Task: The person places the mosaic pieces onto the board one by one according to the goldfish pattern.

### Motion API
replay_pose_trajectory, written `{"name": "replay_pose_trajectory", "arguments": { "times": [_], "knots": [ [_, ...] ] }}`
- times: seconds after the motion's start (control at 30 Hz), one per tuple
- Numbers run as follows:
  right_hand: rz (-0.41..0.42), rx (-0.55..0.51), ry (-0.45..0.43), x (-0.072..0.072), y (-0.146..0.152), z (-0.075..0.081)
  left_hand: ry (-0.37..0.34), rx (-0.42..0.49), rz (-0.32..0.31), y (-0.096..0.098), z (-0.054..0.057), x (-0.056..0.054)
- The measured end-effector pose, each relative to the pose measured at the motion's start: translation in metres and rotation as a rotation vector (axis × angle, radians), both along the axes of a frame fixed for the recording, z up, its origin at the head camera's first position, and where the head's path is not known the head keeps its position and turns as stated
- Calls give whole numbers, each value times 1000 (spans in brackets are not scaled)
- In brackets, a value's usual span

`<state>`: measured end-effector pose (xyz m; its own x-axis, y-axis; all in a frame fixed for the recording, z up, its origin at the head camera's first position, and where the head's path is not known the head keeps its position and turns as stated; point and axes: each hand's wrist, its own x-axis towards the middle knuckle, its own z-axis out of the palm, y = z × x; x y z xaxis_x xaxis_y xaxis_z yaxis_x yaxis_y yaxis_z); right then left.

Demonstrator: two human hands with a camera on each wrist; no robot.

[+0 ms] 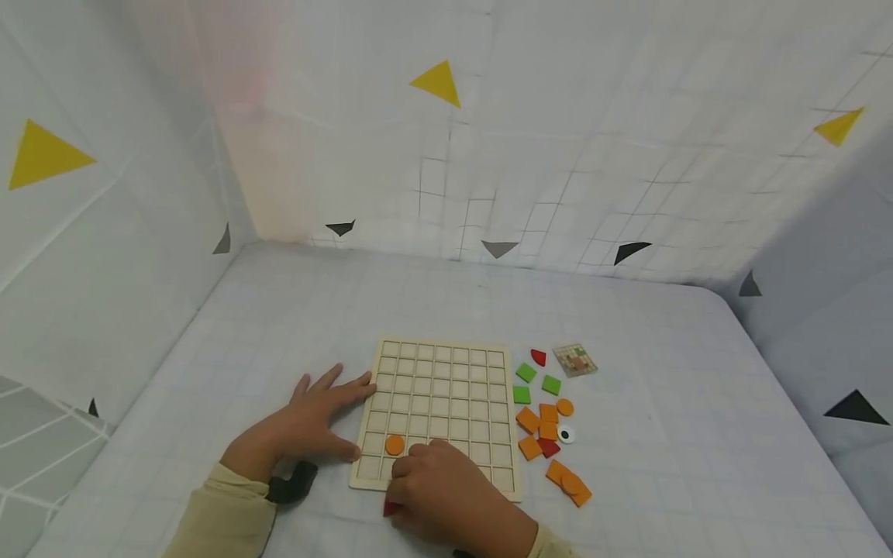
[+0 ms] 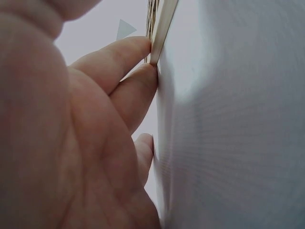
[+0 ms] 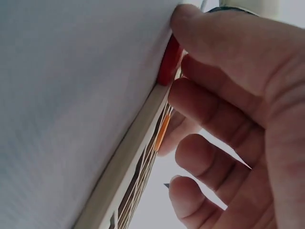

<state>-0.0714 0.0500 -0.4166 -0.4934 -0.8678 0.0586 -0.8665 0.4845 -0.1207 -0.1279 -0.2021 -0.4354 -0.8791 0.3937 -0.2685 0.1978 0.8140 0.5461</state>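
Observation:
A pale wooden grid board (image 1: 446, 407) lies flat, with an orange round piece (image 1: 394, 444) in a cell near its lower left. My left hand (image 1: 307, 422) rests at the board's left edge, fingers spread and fairly straight; in the left wrist view two fingertips (image 2: 147, 71) touch the board's side. Over the near edge, my right hand (image 1: 446, 492) has curled fingers and pinches a red piece (image 3: 170, 62) with the thumb. That red piece stands right at the board's near edge, mostly covered by the hand in the head view.
Right of the board lie several loose pieces: green squares (image 1: 551, 384), orange squares (image 1: 529, 420), an orange disc (image 1: 565, 407), a red quarter-round (image 1: 539, 357) and a white eye disc (image 1: 566, 434). A small pattern card (image 1: 575, 360) lies behind them. White cloth (image 1: 684, 403) covers the table.

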Motion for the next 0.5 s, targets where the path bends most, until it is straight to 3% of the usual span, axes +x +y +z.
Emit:
{"name": "replay_pose_trajectory", "arguments": {
  "times": [0.4, 0.5],
  "knots": [
    [45, 93, 22, 7, -7, -2, -13, -10, 15, 0, -2, -1],
    [46, 112, -11, 6, -7, 0, -9, -7, 14, 0, -1, -1]
  ]
}}
